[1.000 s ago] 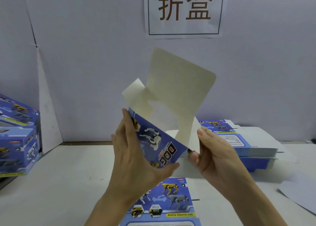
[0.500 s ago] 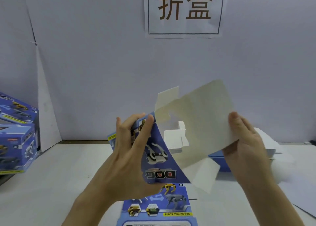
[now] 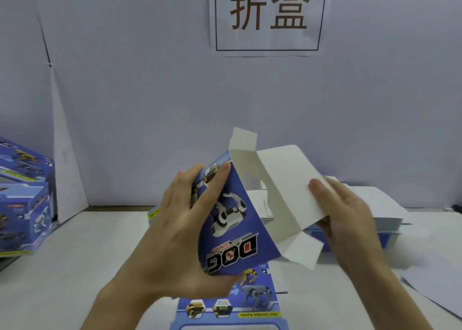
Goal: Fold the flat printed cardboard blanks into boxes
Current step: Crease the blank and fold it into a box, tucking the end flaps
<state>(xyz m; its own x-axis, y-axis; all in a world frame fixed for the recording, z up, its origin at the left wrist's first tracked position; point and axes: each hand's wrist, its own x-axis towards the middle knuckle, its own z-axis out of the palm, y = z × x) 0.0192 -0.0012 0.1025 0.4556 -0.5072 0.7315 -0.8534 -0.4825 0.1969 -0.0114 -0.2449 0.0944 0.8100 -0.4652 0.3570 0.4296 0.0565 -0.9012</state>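
Flat blank: a flat blue printed cardboard blank (image 3: 230, 309) is laid on the white table (image 3: 75, 254) at the bottom centre of the frame, partly covered by the left wrist.
Left hand: the left hand (image 3: 185, 232) is wrapped round the box's printed side, thumb under the lower edge and fingers curled over the upper left edge.
Held box: a half-opened blue printed cardboard box (image 3: 232, 219) is held in the air at the centre, above the flat blank. Its lettering is seen upside down and its white inside is exposed at right.
Right hand: the right hand (image 3: 350, 219), at centre right, is holding the box's large white panel. The thumb is laid on the inner face and the fingers are hidden behind.
Stack: a pile of flat blue-and-white cardboard blanks (image 3: 375, 204) is seen behind the right hand.
Finished boxes: folded blue printed boxes (image 3: 22, 204) are stacked at the left edge.
Sign: a white paper sign with two brown characters (image 3: 268, 17) is fixed to the wall at upper centre.
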